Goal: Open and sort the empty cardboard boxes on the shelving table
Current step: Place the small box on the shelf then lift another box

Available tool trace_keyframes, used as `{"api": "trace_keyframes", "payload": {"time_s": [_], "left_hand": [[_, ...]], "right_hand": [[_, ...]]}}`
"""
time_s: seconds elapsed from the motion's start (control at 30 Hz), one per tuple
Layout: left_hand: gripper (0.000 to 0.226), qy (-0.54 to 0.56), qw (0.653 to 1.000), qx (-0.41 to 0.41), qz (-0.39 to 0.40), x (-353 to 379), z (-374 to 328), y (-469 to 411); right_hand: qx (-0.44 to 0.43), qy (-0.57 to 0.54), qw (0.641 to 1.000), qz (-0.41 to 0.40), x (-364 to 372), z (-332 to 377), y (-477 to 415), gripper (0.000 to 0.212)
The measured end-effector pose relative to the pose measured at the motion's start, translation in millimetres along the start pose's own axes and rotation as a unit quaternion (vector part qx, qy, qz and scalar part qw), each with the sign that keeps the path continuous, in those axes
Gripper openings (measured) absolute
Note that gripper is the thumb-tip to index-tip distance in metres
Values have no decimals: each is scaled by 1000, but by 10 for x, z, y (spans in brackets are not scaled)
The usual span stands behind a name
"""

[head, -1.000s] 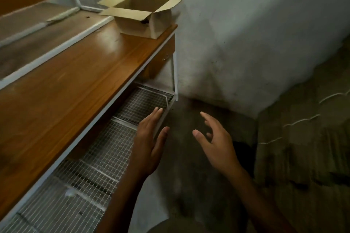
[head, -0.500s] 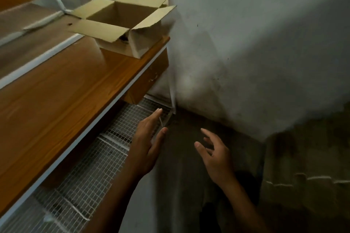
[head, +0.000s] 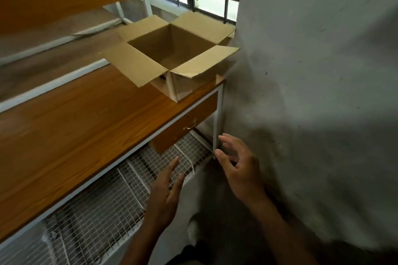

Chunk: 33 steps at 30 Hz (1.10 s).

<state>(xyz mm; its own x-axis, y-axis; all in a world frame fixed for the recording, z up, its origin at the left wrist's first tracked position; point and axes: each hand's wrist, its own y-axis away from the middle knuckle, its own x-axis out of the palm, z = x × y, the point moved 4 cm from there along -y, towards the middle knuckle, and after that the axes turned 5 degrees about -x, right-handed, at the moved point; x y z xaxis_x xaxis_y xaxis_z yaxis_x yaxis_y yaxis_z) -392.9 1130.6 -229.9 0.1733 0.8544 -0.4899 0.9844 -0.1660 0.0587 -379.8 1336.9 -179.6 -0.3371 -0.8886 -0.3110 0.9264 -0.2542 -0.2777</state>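
Open cardboard box (head: 172,54) on wooden tabletop (head: 75,131) by wall (head: 312,71); left hand (head: 165,196), right hand (head: 239,170): fingers (head: 171,168) loose, empty.

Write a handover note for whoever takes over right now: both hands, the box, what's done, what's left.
Left hand: open, holds nothing, low by the wire shelf under the wooden tabletop.
Right hand: open, fingers loosely curved, holds nothing, close to the white table leg; contact unclear.
Cardboard box: upright at the far right end of the wooden tabletop, next to the wall, all four flaps folded out, looks empty.
Done: this box is open.
Left: sort it; no other box is in view.
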Motion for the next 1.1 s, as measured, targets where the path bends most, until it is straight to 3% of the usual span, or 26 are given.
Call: {"api": "trace_keyframes", "payload": {"time_s": [0.2,0.3,0.43,0.53,0.63,0.77,0.87,0.93,1.0,1.1], "left_hand": [[63,37,996,33,-68,-207,-338,-1184],[52,57,992,60,-93,-447,-666,-1750],[36,4,972,136,-194,-721,-1139,-2372],[29,-40,956,157,-245,-786,-1260,-2790],[27,-84,958,109,-251,-781,-1163,-3224],[30,-172,966,-7,-194,-580,-749,-3615],[47,-114,978,-44,-170,-486,-613,-3655],[65,0,983,-116,-144,-470,-594,-3642],[87,104,972,-161,-133,-451,-585,-3638],[97,151,955,-188,-175,-408,-573,-3660]], "right_hand": [[-11,28,999,19,207,-354,-945,34],[-27,36,999,-16,198,-341,-1427,32],[-108,47,989,-87,159,-82,-2072,14],[-150,64,982,-96,189,103,-2504,18],[-222,134,963,-66,288,160,-2949,21],[-283,173,943,-3,463,119,-3461,14],[-291,184,938,29,524,21,-3772,14],[-262,220,939,31,524,-145,-4000,14],[-161,304,938,40,518,-431,-4213,19],[-10,338,938,77,537,-789,-4330,43]]}}
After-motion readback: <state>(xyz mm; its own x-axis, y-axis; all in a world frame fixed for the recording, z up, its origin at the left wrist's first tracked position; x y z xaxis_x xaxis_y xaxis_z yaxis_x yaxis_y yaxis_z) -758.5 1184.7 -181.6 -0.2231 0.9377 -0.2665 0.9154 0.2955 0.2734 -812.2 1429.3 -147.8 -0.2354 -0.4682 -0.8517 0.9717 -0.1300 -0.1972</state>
